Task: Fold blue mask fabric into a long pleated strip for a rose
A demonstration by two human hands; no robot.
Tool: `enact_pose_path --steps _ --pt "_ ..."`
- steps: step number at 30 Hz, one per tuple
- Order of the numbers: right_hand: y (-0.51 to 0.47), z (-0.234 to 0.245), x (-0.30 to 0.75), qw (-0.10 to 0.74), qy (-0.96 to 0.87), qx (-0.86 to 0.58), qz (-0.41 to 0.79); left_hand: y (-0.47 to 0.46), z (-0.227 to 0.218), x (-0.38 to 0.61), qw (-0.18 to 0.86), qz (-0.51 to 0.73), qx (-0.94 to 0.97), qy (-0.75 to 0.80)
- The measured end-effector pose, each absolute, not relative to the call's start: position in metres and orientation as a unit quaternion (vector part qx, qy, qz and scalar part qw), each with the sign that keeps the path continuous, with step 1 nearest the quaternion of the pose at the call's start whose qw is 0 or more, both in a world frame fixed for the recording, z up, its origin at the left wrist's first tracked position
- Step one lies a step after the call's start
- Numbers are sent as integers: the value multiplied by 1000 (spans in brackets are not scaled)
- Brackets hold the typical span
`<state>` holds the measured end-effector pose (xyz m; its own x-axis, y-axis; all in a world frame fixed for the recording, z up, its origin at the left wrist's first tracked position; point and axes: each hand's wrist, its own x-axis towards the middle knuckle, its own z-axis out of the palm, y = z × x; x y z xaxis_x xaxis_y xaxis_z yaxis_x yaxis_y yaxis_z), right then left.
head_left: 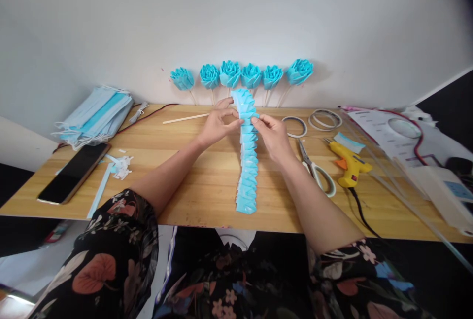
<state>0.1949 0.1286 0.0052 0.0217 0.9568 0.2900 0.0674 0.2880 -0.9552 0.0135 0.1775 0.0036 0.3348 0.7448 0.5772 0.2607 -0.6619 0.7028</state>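
A long strip of folded blue and white material, cut in pointed pleats, runs from near my body up toward the wall. My left hand pinches its left edge in the upper part, thumb in front and fingers partly hidden behind. On the opposite edge, my right hand grips the strip between thumb and forefinger. The strip's upper end rises above the tabletop between both hands. Just left of my left hand lies a thin wooden stick.
Several blue flowers on sticks lean against the wall. Left are stacked face masks, a phone and white scraps. To the right lie tape rolls, scissors, a yellow glue gun and clear glue sticks.
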Motion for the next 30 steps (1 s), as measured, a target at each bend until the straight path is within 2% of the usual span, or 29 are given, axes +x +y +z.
enact_pose_path --steps 5,16,22,30 --pt "132 -1 196 554 -584 -456 381 179 5 14 247 476 785 310" --pt "134 -2 197 542 -592 -415 429 180 5 11 257 517 750 322" --pt "133 2 198 555 -588 -440 391 175 7 13 241 480 786 306" --pt "135 -2 198 556 -585 -434 401 177 4 14 238 474 786 317"
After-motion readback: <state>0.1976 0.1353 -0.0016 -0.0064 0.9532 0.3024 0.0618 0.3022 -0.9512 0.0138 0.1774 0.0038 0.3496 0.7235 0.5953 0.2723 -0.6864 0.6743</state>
